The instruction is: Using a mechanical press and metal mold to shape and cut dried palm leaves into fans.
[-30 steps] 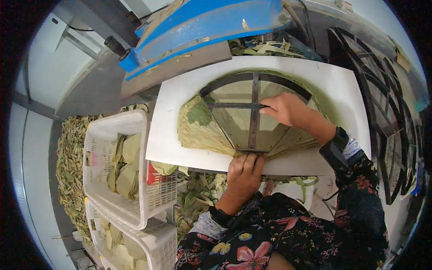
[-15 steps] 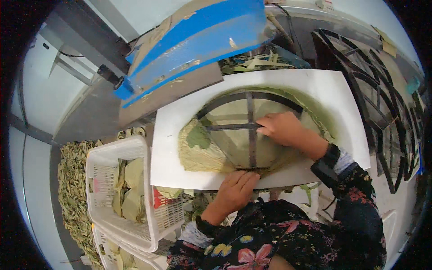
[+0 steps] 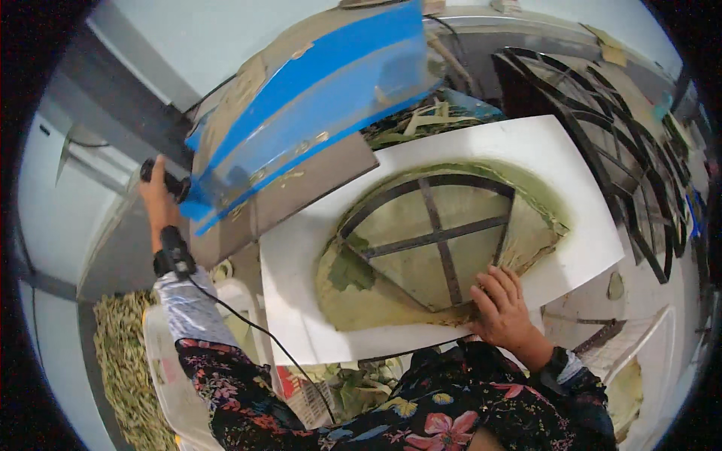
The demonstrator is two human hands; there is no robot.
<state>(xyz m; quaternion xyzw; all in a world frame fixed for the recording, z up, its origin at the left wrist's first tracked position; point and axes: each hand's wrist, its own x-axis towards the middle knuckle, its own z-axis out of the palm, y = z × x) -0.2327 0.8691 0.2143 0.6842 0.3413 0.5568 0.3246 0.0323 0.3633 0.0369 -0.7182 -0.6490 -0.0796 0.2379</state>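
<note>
Handle (image 3: 177, 187) part-hidden by left hand (image 3: 156, 194) | leaves (image 3: 347, 310) partly under frame (image 3: 437, 237)

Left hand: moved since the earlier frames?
Yes, leftward and forward toward the black handle on the blue machine: earlier by the near edge of the white board, the left hand is now on that handle.

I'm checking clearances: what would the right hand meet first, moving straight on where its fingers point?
Probably the dark fan-shaped frame ahead of the right hand; whether they already touch is unclear.

matt metal frame (image 3: 438, 236); rough, papery leaves (image 3: 342, 301); smooth white board (image 3: 289, 289)
</note>
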